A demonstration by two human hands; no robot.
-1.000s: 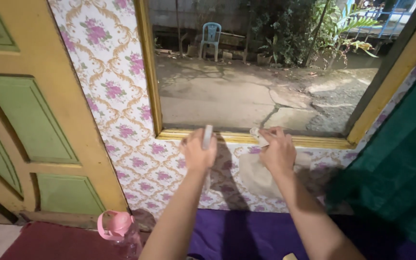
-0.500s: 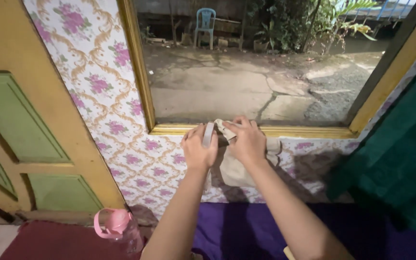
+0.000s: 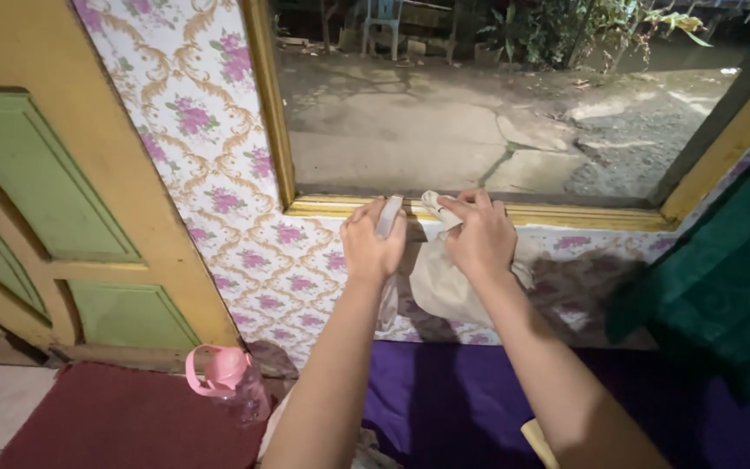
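Centre frame, at yellow window sill (image 3: 566,214): right hand (image 3: 479,239) pinches beige cloth (image 3: 444,282), rest hanging limp against floral wallpaper (image 3: 219,174). Looks soft, light; bunched top gives best grip. Left hand (image 3: 373,247) closed around slim pale bottle (image 3: 388,217), probably light, smooth.

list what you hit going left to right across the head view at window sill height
green and yellow door → floral wallpaper → left hand holding a slim white object → right hand with a pale cloth → green curtain
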